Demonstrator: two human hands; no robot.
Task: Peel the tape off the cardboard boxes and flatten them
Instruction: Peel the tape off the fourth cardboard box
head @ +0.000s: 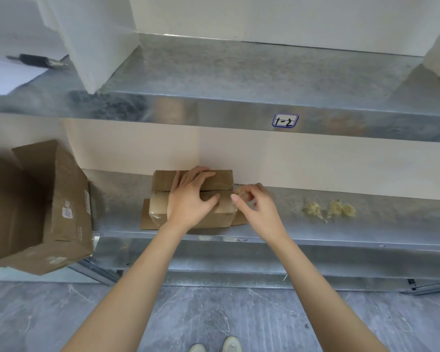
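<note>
A small brown cardboard box (160, 199) lies on the lower metal shelf (366, 224), its top flaps meeting in a seam and clear tape still clinging to its left end. My left hand (191, 196) presses flat on top of it with fingers spread. At the box's right end, my right hand (254, 201) pinches a crumpled strip of clear tape (241, 193) between thumb and fingers. Loose flaps stick out under the box at both ends.
A larger open cardboard box (48, 207) hangs over the shelf's left end. Balled-up tape scraps (328, 210) lie on the shelf to the right. An upper shelf (239, 107) labelled 1-2 juts out above. A dark tool (36, 59) lies on it far left.
</note>
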